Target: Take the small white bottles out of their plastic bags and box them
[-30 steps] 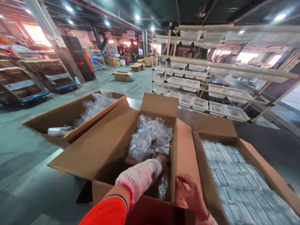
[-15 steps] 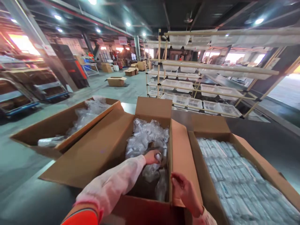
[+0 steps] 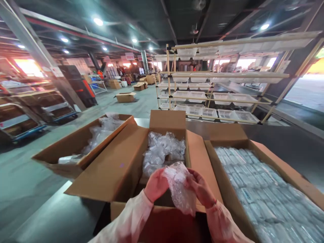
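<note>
Both hands hold one clear plastic bag (image 3: 180,189) just above the near end of the middle box (image 3: 121,162). The left hand (image 3: 156,184) is closed on the bag's side at 9 o'clock, and the right hand (image 3: 201,187) is closed on the side at 3 o'clock. More bags (image 3: 163,152) lie in the box at 12 o'clock from the hands. Another box (image 3: 253,148) full of flat packs sits at 3 o'clock.

The bag looks thin and slippery, so I think a soft, steady grip with both hands works best. Keep it over the box, so a dropped bag falls back in. Do not squeeze hard, since what is inside cannot be seen clearly.
</note>
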The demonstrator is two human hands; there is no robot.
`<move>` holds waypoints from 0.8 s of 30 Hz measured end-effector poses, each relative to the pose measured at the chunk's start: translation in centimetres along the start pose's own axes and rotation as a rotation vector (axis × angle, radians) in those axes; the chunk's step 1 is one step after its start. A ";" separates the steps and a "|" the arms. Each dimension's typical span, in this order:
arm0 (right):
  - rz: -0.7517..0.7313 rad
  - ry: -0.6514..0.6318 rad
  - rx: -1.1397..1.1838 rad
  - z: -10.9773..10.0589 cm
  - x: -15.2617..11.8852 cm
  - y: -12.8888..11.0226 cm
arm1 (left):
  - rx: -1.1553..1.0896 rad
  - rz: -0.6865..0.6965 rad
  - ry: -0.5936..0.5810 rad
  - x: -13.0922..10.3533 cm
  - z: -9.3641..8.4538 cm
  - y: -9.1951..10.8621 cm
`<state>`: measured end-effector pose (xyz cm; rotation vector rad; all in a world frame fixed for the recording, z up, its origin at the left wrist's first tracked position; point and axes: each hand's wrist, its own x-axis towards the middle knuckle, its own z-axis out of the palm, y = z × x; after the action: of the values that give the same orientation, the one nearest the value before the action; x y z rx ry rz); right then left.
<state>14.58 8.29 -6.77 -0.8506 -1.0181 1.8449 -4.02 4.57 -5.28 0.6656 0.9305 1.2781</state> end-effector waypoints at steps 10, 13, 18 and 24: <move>-0.142 0.062 -0.022 0.1 -1.3 1.1 | 0.778 0.516 0.444 -0.9 -0.4 -1.7; -0.244 0.101 -0.120 0.0 -1.5 2.1 | 0.774 0.422 0.449 -0.7 -0.5 -2.4; -0.247 0.070 -0.217 -2.1 -2.1 2.0 | 0.705 0.338 0.195 -0.9 -0.4 -2.6; -0.074 -0.025 -0.320 -4.3 -1.9 0.6 | 0.976 0.327 -0.224 -0.8 0.6 -2.9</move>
<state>18.80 7.70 -8.92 -0.9642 -1.3662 1.6583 -2.05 3.29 -7.24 1.7394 1.2772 0.9342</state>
